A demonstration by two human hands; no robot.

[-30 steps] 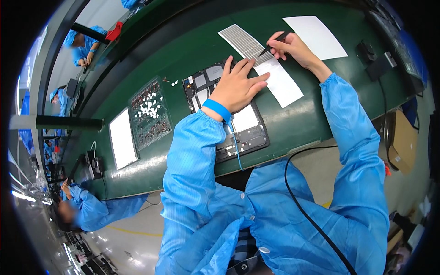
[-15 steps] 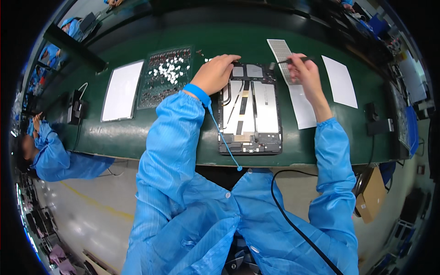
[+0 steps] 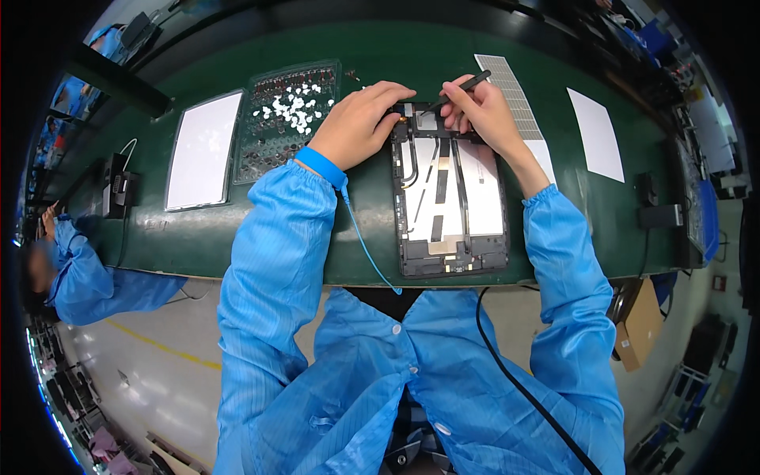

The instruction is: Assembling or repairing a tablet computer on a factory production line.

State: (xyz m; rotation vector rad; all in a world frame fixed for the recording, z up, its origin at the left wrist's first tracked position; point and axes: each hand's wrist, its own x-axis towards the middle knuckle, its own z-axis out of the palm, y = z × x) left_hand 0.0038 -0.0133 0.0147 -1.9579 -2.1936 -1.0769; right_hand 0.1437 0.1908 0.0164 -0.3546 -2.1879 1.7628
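An opened tablet [image 3: 467, 190] lies on the green bench, its large silver battery panels, black cables and dark frame exposed. My left hand [image 3: 352, 123] grips its upper left corner, fingers along the top edge and thumb by the left side. In my right hand [image 3: 483, 111] is a slim black pair of tweezers [image 3: 476, 81], pinched between thumb and fingers and slanting down left to the tablet's upper part. The fingers partly cover that upper right area. Whether anything sits at the tips is too small to tell. A blue wrist strap [image 3: 321, 166] circles my left wrist.
Left of the tablet stands a clear tray [image 3: 269, 146] with small dark parts and white pieces, beside a white sheet [image 3: 204, 154]. To the right lie a gridded label sheet [image 3: 511, 91] and white paper [image 3: 595, 134]. A person in blue [image 3: 87, 273] sits far left.
My right hand has moved left from above the label sheet to the tablet's top, bringing the tweezers along. The tablet sits slightly further right in the picture; my left hand remains at its corner.
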